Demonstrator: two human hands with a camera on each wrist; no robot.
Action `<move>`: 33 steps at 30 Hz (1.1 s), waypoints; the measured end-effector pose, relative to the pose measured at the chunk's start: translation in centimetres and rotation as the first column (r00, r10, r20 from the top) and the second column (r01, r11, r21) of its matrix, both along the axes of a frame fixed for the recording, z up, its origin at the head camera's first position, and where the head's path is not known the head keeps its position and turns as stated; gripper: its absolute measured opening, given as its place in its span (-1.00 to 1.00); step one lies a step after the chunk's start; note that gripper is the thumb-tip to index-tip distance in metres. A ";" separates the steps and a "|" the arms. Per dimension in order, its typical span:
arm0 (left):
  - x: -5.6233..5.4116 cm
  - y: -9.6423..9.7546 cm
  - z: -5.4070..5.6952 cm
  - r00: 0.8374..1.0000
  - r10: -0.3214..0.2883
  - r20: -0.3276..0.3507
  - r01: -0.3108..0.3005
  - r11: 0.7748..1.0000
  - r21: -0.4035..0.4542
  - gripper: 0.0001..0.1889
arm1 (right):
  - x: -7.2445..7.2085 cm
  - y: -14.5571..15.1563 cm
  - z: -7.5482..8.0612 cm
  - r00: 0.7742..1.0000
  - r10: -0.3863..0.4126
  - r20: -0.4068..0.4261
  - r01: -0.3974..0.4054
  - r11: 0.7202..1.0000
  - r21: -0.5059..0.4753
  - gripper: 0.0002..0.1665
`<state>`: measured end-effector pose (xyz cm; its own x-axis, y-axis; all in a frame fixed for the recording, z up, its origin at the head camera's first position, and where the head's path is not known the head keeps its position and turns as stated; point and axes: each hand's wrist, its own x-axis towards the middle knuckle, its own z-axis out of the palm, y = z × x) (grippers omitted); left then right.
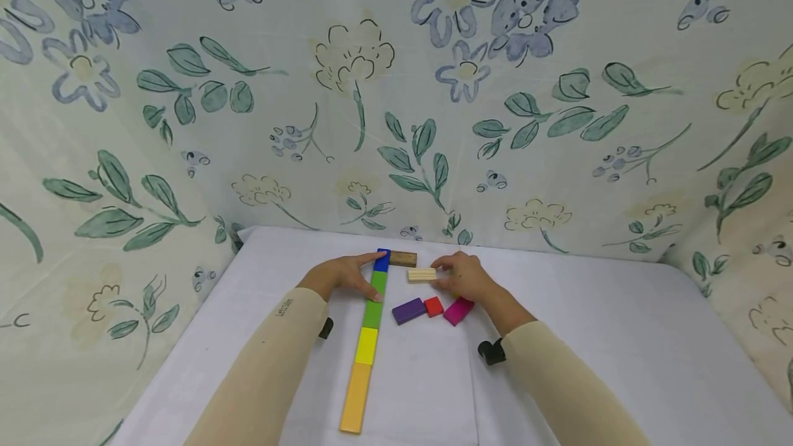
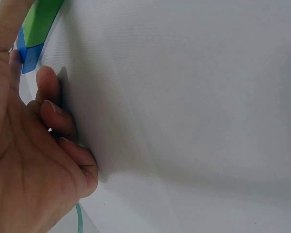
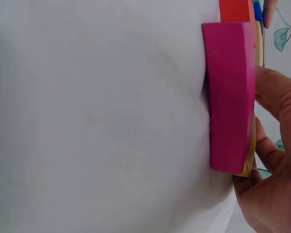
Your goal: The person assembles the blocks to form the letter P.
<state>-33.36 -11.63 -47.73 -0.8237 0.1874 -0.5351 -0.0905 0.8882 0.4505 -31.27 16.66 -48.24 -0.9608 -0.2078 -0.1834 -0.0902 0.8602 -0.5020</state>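
Mid-step, extending block line [image 1: 369,327] toward table's [image 1: 619,336] far edge. Left hand [image 1: 343,276] flat, fingers straight, steadying blue block [image 1: 382,261] at line's far end. Right hand [image 1: 463,277] pinching pale wood block [image 1: 422,274], just beside brown block [image 1: 403,259]. Next move likely needs squaring pale block flush.

We see a row of blocks [image 1: 369,336] running blue, two greens, yellow and orange on a white cloth [image 1: 619,336]. Nearby lie a purple block [image 1: 408,310], red block [image 1: 434,306], magenta block [image 1: 458,310], pale striped block [image 1: 422,274] and what may be a dark brown block [image 1: 403,259]. The backdrop [image 1: 396,88] is cream with blue flowers and green leaves.
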 end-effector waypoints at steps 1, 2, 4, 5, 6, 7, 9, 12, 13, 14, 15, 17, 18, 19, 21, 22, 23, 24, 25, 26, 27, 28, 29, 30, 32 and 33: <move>0.0 0.0 0.0 1.000 0.000 -0.001 0.000 1.000 -0.001 0.18 | 0.0 0.0 0.0 1.000 0.002 -0.003 -0.002 1.000 -0.001 -0.57; 0.0 0.0 -0.1 1.000 0.001 -0.001 -0.001 1.000 -0.002 0.19 | 0.0 0.0 0.0 1.000 0.004 -0.004 -0.004 1.000 -0.002 -0.57; -0.1 0.0 -0.1 1.000 0.002 -0.002 -0.002 1.000 -0.003 0.19 | 0.0 0.1 0.0 1.000 0.008 -0.004 -0.008 1.000 -0.004 -0.57; -0.1 0.0 -0.2 1.000 0.003 -0.002 -0.003 1.000 -0.004 0.19 | 0.0 0.3 -0.1 1.000 0.011 -0.003 -0.011 1.000 -0.011 -0.57; -0.1 0.0 -0.2 1.000 0.006 -0.002 -0.006 1.000 -0.005 0.20 | 0.0 0.4 -0.1 1.000 0.012 0.001 -0.012 1.000 -0.022 -0.57; 0.0 0.0 -0.2 1.000 0.007 -0.002 -0.007 1.000 -0.008 0.20 | -0.1 0.6 -0.1 1.000 0.013 0.007 -0.013 0.999 -0.035 -0.57; 0.0 0.0 -0.2 1.000 0.008 0.000 -0.008 1.000 -0.012 0.20 | -0.2 0.9 -0.2 1.000 0.009 0.019 -0.008 0.998 -0.063 -0.57; 0.1 0.0 -0.1 1.000 0.005 -0.003 -0.006 1.000 -0.020 0.20 | -0.4 1.4 -0.3 0.999 -0.009 0.038 0.013 0.994 -0.108 -0.57; 0.1 0.0 -0.1 1.000 0.004 -0.005 -0.004 1.000 -0.022 0.20 | -0.5 1.5 -0.3 0.999 -0.018 0.042 0.023 0.993 -0.117 -0.57; 0.1 0.0 0.0 1.000 0.003 -0.005 -0.003 1.000 -0.023 0.20 | -0.5 1.6 -0.3 0.999 -0.025 0.045 0.030 0.992 -0.124 -0.56; 0.1 0.0 0.0 1.000 0.002 -0.006 -0.002 1.000 -0.024 0.20 | -0.6 1.7 -0.3 0.998 -0.034 0.048 0.040 0.991 -0.130 -0.55; 0.1 0.0 0.1 1.000 0.002 -0.007 -0.002 1.000 -0.026 0.20 | -0.7 1.8 -0.3 0.997 -0.055 0.056 0.063 0.988 -0.139 -0.54; 0.1 0.0 0.1 1.000 0.003 -0.005 -0.003 1.000 -0.025 0.19 | -0.7 1.9 -0.3 0.997 -0.064 0.053 0.070 0.988 -0.140 -0.53; 0.2 0.0 0.1 1.000 0.002 -0.006 -0.003 1.000 -0.025 0.19 | -0.7 1.9 -0.3 0.996 -0.071 0.050 0.077 0.988 -0.136 -0.53; 0.2 0.0 0.2 1.000 0.005 -0.005 -0.005 1.000 -0.024 0.19 | -0.9 1.9 -0.3 0.995 -0.088 0.049 0.094 0.986 -0.138 -0.53; 0.2 0.1 0.2 1.000 0.006 -0.007 -0.006 1.000 -0.025 0.18 | -0.9 1.9 -0.3 0.994 -0.094 0.047 0.100 0.985 -0.139 -0.53; 0.3 0.1 0.2 1.000 0.008 -0.008 -0.008 1.000 -0.026 0.18 | -0.9 1.9 -0.4 0.994 -0.098 0.044 0.104 0.985 -0.140 -0.54; 0.3 0.1 0.2 1.000 0.010 -0.010 -0.010 1.000 -0.027 0.18 | -1.0 1.9 -0.4 0.994 -0.102 0.041 0.107 0.984 -0.142 -0.54; 0.3 0.1 0.2 1.000 0.012 -0.012 -0.012 1.000 -0.028 0.18 | -1.0 1.9 -0.4 0.993 -0.110 0.043 0.115 0.983 -0.145 -0.55; 0.3 0.1 0.2 1.000 0.015 -0.011 -0.015 0.999 -0.028 0.18 | -1.1 1.8 -0.4 0.992 -0.115 0.044 0.121 0.981 -0.149 -0.56; 0.2 0.1 0.2 1.000 0.017 -0.011 -0.018 0.999 -0.028 0.18 | -1.1 1.7 -0.4 0.991 -0.123 0.045 0.128 0.981 -0.149 -0.57; 0.2 0.1 0.2 1.000 0.020 -0.012 -0.020 0.999 -0.030 0.18 | -1.1 1.6 -0.4 0.991 -0.127 0.044 0.132 0.981 -0.144 -0.57; 0.2 0.1 0.2 1.000 0.023 -0.010 -0.023 0.999 -0.029 0.18 | -1.1 1.5 -0.4 0.990 -0.132 0.044 0.137 0.980 -0.142 -0.57; 0.2 0.1 0.1 1.000 0.025 -0.008 -0.025 0.999 -0.028 0.18 | -1.1 1.4 -0.4 0.990 -0.135 0.042 0.140 0.981 -0.135 -0.57; 0.2 0.1 0.1 1.000 0.028 -0.006 -0.028 0.999 -0.025 0.18 | -1.2 1.2 -0.4 0.990 -0.140 0.033 0.143 0.983 -0.118 -0.57; 0.2 0.1 0.2 1.000 0.028 -0.005 -0.028 0.999 -0.024 0.18 | -1.3 1.1 -0.3 0.990 -0.141 0.027 0.143 0.984 -0.104 -0.57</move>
